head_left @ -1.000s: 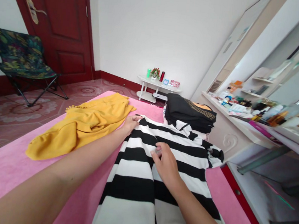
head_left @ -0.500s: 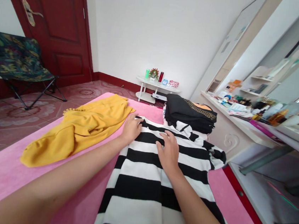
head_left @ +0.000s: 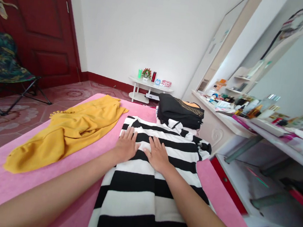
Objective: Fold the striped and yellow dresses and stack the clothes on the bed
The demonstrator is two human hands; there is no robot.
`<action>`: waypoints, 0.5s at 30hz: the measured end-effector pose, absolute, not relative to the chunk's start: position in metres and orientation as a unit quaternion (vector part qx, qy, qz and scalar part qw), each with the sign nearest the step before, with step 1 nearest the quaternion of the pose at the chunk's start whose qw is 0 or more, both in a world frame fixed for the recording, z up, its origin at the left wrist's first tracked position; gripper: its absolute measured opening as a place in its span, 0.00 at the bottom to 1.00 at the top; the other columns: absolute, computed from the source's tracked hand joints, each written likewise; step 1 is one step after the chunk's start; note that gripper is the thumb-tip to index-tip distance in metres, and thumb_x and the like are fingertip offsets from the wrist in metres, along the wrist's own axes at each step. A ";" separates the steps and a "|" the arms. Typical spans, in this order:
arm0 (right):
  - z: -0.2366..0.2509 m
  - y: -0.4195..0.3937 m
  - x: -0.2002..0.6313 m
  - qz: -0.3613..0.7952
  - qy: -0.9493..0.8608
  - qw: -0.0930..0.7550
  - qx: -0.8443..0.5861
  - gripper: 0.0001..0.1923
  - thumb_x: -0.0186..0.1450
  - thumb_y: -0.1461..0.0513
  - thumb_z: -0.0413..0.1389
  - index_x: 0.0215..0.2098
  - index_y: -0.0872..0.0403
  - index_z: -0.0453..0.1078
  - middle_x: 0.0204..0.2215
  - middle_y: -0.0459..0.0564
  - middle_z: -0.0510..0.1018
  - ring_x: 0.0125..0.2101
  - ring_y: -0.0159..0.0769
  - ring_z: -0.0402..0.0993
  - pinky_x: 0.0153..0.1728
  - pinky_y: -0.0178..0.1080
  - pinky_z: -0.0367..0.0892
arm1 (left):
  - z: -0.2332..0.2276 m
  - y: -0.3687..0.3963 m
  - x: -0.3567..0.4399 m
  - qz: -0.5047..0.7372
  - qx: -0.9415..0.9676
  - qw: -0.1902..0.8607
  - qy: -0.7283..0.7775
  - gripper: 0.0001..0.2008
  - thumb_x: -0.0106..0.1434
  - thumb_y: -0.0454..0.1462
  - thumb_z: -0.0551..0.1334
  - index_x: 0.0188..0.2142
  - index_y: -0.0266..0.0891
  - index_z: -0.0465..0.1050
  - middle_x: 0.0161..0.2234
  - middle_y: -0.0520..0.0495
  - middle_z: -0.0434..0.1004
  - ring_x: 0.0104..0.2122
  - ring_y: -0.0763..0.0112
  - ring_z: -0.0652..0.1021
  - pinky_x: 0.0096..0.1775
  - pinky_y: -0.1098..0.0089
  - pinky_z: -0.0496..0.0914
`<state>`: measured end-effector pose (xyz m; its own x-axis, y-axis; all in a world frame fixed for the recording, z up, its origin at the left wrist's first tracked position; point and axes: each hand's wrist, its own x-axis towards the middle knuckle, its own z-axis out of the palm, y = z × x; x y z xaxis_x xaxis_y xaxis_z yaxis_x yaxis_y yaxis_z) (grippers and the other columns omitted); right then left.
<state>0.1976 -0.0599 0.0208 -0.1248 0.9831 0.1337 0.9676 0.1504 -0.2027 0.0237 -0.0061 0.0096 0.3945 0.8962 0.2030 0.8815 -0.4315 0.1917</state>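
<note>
A black-and-white striped garment (head_left: pixel 133 182) is spread lengthwise on the pink bed cover (head_left: pixel 78 192), one long fold running down its middle. My left hand (head_left: pixel 127 145) lies flat on its upper left part, fingers stretched out. Close beside it, my right hand (head_left: pixel 156 153) rests palm down on the stripes with its fingers spread. Neither hand grips the cloth. The garment's ruffled sleeve (head_left: pixel 204 148) reaches out to the right. Left of my hands lies a crumpled yellow garment (head_left: pixel 82 126).
A stack of folded dark clothes (head_left: pixel 179 111) sits beyond the striped garment. At right stands a dressing table (head_left: pixel 236 128) crowded with bottles. A low white table (head_left: pixel 130 78) is by the far wall, and a folding chair (head_left: pixel 7 66) stands near the red door (head_left: pixel 38 25).
My left hand has gone from the garment's top left edge to flat on the stripes. My right hand has also flattened onto the cloth. The view has turned slightly right.
</note>
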 end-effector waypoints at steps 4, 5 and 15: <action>0.038 -0.081 0.234 0.077 -0.790 0.167 -0.584 0.23 0.64 0.52 0.50 0.54 0.52 0.66 0.57 0.54 0.66 0.56 0.42 0.62 0.54 0.44 0.57 | 0.004 -0.062 0.012 0.177 0.903 0.053 0.387 0.28 0.67 0.47 0.44 0.64 0.41 0.50 0.65 0.43 0.44 0.64 0.59 0.49 0.62 0.54 0.44; 0.045 -0.079 0.250 0.080 -0.774 0.186 -0.600 0.17 0.64 0.54 0.50 0.47 0.51 0.72 0.51 0.51 0.72 0.52 0.40 0.67 0.51 0.41 0.61 | 0.003 -0.068 0.009 0.184 0.908 0.058 0.373 0.28 0.67 0.48 0.44 0.64 0.43 0.49 0.65 0.45 0.44 0.64 0.61 0.49 0.62 0.55 0.44; 0.086 -0.035 0.395 0.008 -0.466 0.295 -0.834 0.22 0.52 0.62 0.61 0.44 0.63 0.70 0.39 0.64 0.76 0.41 0.49 0.73 0.42 0.45 0.65 | 0.009 -0.068 0.010 0.199 0.894 0.064 0.397 0.27 0.67 0.48 0.45 0.63 0.45 0.53 0.65 0.46 0.48 0.63 0.61 0.52 0.63 0.55 0.44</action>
<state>0.3951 -0.0345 0.0858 0.5664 0.7816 0.2613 0.7722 -0.3927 -0.4994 0.0098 -0.0680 0.0086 0.6063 0.7345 0.3050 0.6838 -0.6772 0.2716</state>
